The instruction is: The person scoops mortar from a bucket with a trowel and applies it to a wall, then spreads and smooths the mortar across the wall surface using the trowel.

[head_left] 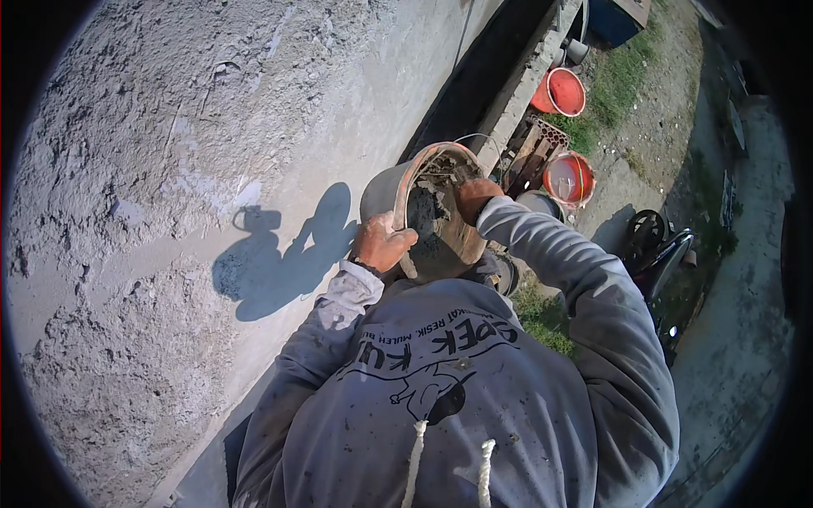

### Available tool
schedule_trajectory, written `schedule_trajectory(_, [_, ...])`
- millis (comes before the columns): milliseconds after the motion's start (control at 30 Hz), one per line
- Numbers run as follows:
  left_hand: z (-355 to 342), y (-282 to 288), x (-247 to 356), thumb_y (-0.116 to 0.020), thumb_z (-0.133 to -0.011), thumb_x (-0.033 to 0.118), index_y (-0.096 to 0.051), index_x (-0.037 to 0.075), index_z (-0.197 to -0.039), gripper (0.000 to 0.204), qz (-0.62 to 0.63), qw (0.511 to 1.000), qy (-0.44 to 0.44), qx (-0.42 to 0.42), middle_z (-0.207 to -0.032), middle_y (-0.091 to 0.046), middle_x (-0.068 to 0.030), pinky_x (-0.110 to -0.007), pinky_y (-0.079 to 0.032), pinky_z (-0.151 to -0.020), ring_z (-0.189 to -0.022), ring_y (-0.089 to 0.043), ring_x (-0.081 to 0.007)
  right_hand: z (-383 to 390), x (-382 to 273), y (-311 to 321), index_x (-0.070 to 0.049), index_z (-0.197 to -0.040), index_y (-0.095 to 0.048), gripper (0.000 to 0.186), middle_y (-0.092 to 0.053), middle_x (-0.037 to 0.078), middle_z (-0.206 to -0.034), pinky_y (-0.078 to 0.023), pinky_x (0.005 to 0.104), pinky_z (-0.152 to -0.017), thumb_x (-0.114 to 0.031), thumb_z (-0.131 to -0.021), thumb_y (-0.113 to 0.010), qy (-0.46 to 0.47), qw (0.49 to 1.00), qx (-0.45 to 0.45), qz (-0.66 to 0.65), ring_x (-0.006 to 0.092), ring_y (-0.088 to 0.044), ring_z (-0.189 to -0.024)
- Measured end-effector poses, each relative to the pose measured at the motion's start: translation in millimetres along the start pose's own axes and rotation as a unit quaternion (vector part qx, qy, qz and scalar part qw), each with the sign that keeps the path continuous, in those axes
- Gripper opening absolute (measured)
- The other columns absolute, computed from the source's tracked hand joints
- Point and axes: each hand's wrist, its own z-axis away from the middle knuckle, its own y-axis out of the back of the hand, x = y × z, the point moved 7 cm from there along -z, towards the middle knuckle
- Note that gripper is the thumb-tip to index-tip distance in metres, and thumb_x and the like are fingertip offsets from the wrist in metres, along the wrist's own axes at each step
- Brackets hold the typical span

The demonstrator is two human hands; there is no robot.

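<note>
A mortar-smeared bucket [383, 193] is tilted in front of my chest, its mouth toward me. Wet grey mortar [426, 222] clings to its inside. My left hand [383, 243] is closed over the near left part of the rim, thumb on the inner side. At the right of the mouth, my right hand [476, 200] is closed in a fist against the mortar; what it holds, if anything, is hidden by the fingers and bucket. A thin wire handle [474, 135] arches beyond the far rim.
A rough plastered wall [169, 169] rises close on my left, carrying my shadow. Right of a concrete ledge [525, 80] stand an orange bucket [562, 91], another orange bucket [569, 178] with pale liquid, and a hollow brick [549, 133]. A motorbike [665, 254] is farther right.
</note>
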Motion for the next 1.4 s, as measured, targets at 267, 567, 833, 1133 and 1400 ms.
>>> schedule_trajectory(267, [-8.5,-8.4,-15.2,-0.063,-0.066,0.023,-0.062,-0.001,-0.071,0.025,0.039,0.999,0.004,-0.031,-0.060,-0.059,-0.0148,-0.037,-0.044,-0.055,-0.056,-0.057,-0.0262,41.7,-38.9,-62.5,-0.001,-0.089,-0.066,0.024,-0.066,0.017,-0.089,-0.052,0.0381,-0.073,-0.016,-0.071,-0.060,0.059,0.987,-0.147,0.006,0.0301,-0.064,-0.088])
schedule_trajectory(567, [6.0,-2.1,-18.3,-0.064,-0.065,0.026,-0.063,0.000,-0.073,0.028,0.079,0.997,0.025,-0.006,-0.064,-0.061,-0.0172,-0.039,-0.045,-0.058,-0.062,-0.059,-0.0313,51.6,11.4,-21.6,-0.002,-0.083,-0.063,0.021,-0.064,0.017,-0.076,-0.052,0.0409,-0.066,-0.018,-0.076,-0.052,0.023,1.000,0.017,-0.007,0.0311,-0.065,-0.075])
schedule_trajectory(833, [10.2,0.0,34.2,-0.061,-0.069,0.012,-0.063,-0.004,-0.079,0.019,-0.026,0.998,-0.014,-0.062,-0.067,-0.063,-0.0114,-0.033,-0.046,-0.058,-0.060,-0.058,-0.0181,38.7,53.1,-59.0,-0.004,-0.087,-0.066,0.026,-0.065,0.019,-0.079,-0.052,0.0410,-0.067,-0.023,-0.070,-0.060,0.026,0.993,-0.102,-0.048,0.0315,-0.065,-0.079])
schedule_trajectory(1133, [16.9,-1.1,10.1,-0.062,-0.068,0.019,-0.062,-0.002,-0.078,0.024,0.101,0.994,0.016,-0.048,-0.066,-0.061,-0.0133,-0.034,-0.045,-0.060,-0.061,-0.057,-0.0204,70.7,-31.9,-95.8,-0.003,-0.078,-0.065,0.018,-0.061,0.012,-0.062,-0.048,0.0356,-0.053,-0.019,-0.069,-0.063,0.016,0.893,-0.260,-0.368,0.0219,-0.061,-0.055])
schedule_trajectory(1400, [36.7,10.2,-25.3,-0.063,-0.069,0.016,-0.062,-0.002,-0.078,0.020,0.222,0.974,0.029,0.037,-0.066,-0.062,-0.0079,-0.032,-0.044,-0.059,-0.061,-0.055,-0.0136,45.0,-94.8,-64.0,-0.004,-0.081,-0.065,0.014,-0.060,0.010,-0.063,-0.045,0.0333,-0.043,-0.015,-0.073,-0.062,0.375,0.822,-0.090,-0.419,0.0210,-0.058,-0.049])
